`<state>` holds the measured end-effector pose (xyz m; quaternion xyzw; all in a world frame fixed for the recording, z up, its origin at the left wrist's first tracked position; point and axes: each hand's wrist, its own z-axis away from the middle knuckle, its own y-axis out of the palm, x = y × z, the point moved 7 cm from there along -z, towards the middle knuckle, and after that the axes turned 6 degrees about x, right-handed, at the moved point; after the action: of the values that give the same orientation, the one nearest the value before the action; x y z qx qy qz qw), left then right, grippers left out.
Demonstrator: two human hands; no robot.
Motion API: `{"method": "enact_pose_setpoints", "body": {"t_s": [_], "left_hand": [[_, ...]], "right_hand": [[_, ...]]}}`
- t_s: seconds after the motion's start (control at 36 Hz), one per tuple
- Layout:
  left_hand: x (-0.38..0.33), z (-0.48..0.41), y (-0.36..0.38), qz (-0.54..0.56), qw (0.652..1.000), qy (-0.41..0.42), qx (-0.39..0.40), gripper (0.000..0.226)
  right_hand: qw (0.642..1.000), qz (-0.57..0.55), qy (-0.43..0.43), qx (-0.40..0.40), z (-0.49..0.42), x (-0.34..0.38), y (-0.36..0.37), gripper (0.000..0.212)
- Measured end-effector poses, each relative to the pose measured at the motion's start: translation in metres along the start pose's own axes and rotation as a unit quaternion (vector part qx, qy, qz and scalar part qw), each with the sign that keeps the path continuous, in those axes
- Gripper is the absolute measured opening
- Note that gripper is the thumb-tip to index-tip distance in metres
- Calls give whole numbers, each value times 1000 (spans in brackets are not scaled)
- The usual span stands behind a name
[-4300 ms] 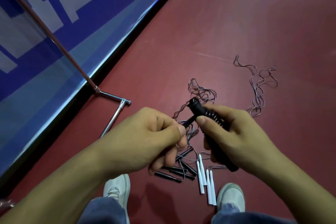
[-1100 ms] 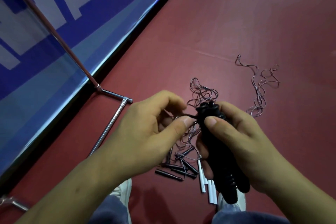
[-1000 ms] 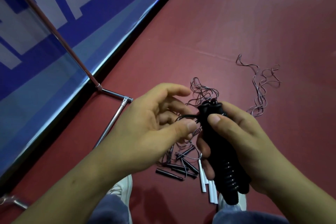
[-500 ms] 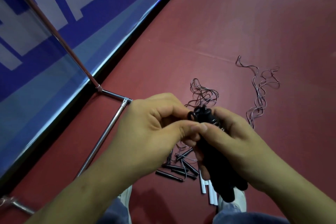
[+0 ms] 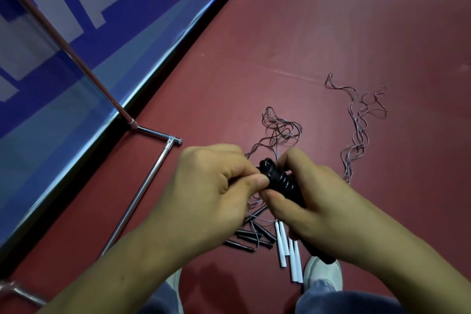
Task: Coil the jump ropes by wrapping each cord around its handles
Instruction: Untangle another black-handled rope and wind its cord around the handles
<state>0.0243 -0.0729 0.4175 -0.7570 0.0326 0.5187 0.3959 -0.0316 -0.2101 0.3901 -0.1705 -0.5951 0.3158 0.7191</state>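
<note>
A pair of black handles (image 5: 285, 186) is held upright-tilted above the red floor (image 5: 280, 33), and everything else is placed from it. The handles are gripped by the right hand (image 5: 318, 206): its fingers are curled round the shaft from the far side and its thumb is laid across the near side. A black cord (image 5: 270, 168) is seen wound in tight turns round the upper end of the handles. The left hand (image 5: 211, 199) is pressed against that upper end from the left, with its fingers curled and the cord pinched between thumb and forefinger; the pinched end itself is hidden by the fingertips. The lower end of the handles is seen just below the right hand, over a white shoe (image 5: 321, 275).

Beyond the handles, on the floor, a loose tangle of thin cords (image 5: 280, 130) is spread. Further to the right of the handles a second thin cord (image 5: 362, 125) is laid in wavy loops, well apart from the first tangle. Below the handles, between the two hands, several thin black handles (image 5: 251, 238) are scattered on the floor, and just to their right a few white handles (image 5: 283, 245) are laid side by side. To the left of the handles a chrome stand (image 5: 142, 188) is set on the floor, and behind it a blue banner (image 5: 76, 33) is stretched.
</note>
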Motion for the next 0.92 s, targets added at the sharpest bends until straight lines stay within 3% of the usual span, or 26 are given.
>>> {"method": "enact_pose_setpoints", "body": {"t_s": [0.25, 0.5, 0.61, 0.75, 0.78, 0.92], "left_hand": [[5, -1, -3, 57, 996, -62, -24, 19], [5, -1, -2, 108, 990, -91, 15, 20], [7, -2, -3, 163, 981, -91, 55, 17], [4, 0, -6, 153, 985, -65, 42, 7], [2, 0, -5, 143, 988, -52, 42, 1], [-17, 1, -4, 79, 995, 51, 16, 30]], "right_hand": [[994, 93, -28, -58, 4, 7, -5, 42], [992, 116, -22, -44, 4, 10, -5, 43], [1000, 14, -2, -23, 1, 5, -1, 41], [983, -180, 31, -8, 0, 0, 1, 35], [973, -228, 38, -4, 1, -1, 2, 32], [885, -461, 40, 52, 1, -1, 7, 33]]}}
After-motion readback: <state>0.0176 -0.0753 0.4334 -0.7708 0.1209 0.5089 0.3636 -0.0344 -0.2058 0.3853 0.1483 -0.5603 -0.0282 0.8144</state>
